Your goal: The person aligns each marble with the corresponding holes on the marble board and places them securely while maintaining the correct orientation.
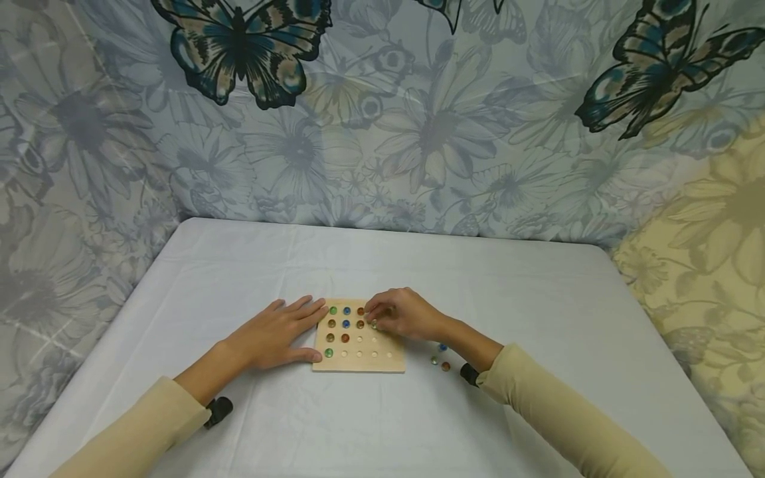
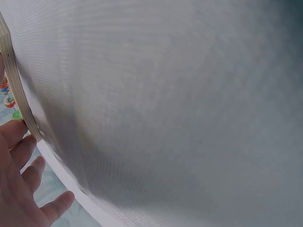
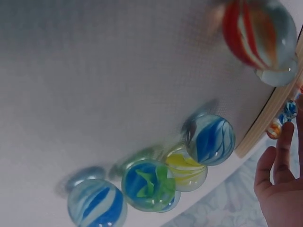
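A square wooden board (image 1: 382,364) with rows of round hollows lies on the table, several glass marbles seated in its upper and left hollows. My left hand (image 1: 277,335) is spread along the board's left side, thumb near the lower corner and fingertips at the upper corner. In the left wrist view its fingers (image 2: 21,151) touch the board's edge (image 2: 18,80). Over the board's upper right part, my right hand (image 1: 409,315) pinches a pale marble (image 1: 374,324) at a second-row hollow. Its fingers also appear in the right wrist view (image 3: 284,161), beyond the board's edge.
Loose marbles lie on the white cloth right of the board, under my right forearm: a blue one (image 1: 442,347), a greenish one (image 1: 434,360) and a reddish one (image 1: 445,366). The right wrist view shows several more closely, including a blue-and-green marble (image 3: 147,185). Patterned fabric (image 1: 382,153) hangs behind the table.
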A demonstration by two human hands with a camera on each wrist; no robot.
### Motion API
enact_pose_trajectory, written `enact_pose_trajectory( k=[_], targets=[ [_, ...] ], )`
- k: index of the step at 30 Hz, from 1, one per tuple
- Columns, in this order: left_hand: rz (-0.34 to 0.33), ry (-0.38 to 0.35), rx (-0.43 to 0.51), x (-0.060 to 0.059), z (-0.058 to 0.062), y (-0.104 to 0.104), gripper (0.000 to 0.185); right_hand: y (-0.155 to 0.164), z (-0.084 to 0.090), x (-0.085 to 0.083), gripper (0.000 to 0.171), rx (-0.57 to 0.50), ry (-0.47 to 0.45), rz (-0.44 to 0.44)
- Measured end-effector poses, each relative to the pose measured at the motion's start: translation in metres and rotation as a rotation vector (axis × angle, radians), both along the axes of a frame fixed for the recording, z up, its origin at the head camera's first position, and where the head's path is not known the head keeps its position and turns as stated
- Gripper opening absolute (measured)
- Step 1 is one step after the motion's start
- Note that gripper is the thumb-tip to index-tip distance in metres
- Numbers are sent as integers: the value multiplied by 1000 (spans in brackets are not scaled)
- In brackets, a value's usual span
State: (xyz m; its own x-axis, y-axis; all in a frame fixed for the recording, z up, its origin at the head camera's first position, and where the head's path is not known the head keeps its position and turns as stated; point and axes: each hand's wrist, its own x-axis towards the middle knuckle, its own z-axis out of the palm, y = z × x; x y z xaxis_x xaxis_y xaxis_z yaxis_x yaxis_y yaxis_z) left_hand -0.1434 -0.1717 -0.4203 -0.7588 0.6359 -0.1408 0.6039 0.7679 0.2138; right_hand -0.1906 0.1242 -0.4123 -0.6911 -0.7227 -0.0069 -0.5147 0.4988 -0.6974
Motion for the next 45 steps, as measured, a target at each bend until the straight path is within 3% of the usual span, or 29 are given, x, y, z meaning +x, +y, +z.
enact_pose_trajectory(
  k=[7, 14, 27, 45],
  targets=[
    [-3, 3, -2, -1, -2, 0, 88, 1, -1, 0, 27, 17, 15, -5],
    [-1, 7, -1, -1, -1, 0, 87, 9, 9, -4, 30, -40, 27, -24],
    [-10, 22, 18, 2, -2, -1, 86, 50, 21, -7, 30, 6, 95, -71],
    [-11, 24, 16, 1, -1, 0, 86, 108, 10, 5, 30, 51, -3, -140]
  ],
)
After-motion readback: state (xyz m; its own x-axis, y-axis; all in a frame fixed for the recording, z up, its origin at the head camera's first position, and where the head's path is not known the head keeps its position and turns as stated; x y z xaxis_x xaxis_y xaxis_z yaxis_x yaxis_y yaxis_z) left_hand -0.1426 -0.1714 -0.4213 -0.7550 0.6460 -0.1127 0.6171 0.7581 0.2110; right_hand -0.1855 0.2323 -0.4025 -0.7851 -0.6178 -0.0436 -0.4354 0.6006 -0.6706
